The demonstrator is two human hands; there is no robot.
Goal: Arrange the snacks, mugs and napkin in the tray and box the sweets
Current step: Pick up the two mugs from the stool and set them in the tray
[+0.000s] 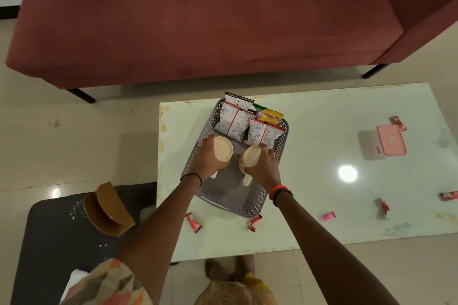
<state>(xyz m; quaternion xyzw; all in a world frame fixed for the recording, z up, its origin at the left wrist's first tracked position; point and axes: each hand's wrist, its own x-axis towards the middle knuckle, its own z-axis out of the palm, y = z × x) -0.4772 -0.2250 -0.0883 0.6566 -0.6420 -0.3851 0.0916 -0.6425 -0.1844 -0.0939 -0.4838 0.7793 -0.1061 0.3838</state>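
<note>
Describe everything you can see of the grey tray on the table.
The grey tray is rectangular with rounded corners and perforated walls, plastic by its look. It sits flat on the white table near its left edge. Snack packets stand in its far end; its near end is bare. Over its middle the left hand holds the left mug and the right hand the right mug.

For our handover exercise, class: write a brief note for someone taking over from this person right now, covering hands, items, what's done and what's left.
Left hand grips one mug; right hand grips the other mug, both over the grey tray.
Snack packets lie at the tray's far end: done.
Left: set mugs down, add the napkin (not clearly seen), gather the scattered sweets into the pink box.
</note>
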